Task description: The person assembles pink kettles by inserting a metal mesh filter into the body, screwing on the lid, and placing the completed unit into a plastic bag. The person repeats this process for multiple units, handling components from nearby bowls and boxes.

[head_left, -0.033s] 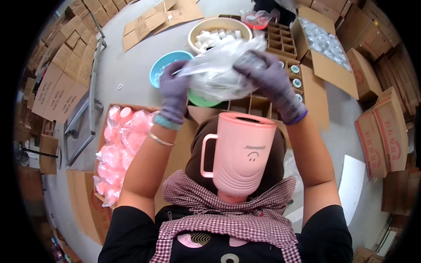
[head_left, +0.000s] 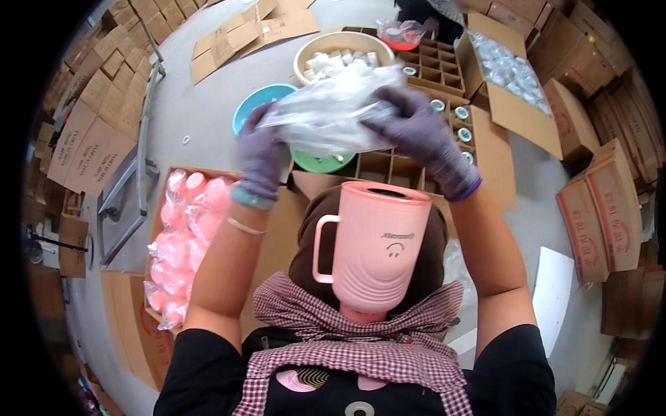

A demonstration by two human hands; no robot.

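Observation:
My left hand [head_left: 260, 149], in a grey-purple knit glove, grips the left end of a crumpled clear plastic bag [head_left: 326, 114]. On the bag's right end my right hand [head_left: 423, 135], gloved alike, is closed with its thumb and fingers. The bag is stretched between both hands and blurred; I cannot tell what is in it. Below it, between my forearms, a pink mug [head_left: 378, 253] with a handle and a smiling print stands in front of a dark brown rounded thing [head_left: 312, 243]. What the mug rests on is hidden.
A carton of wrapped pink cups [head_left: 173, 253] lies left. Ahead are a blue basin [head_left: 246, 111], a green basin [head_left: 312, 161], a cream tub [head_left: 302, 59] of white pieces and a divided carton [head_left: 374, 166]. An open carton [head_left: 524, 118] of clear-wrapped items stands right.
Both hands have shifted slightly left with the bag. The bag is pulled flatter and lower, and more of the green basin shows beneath it. The view has moved slightly.

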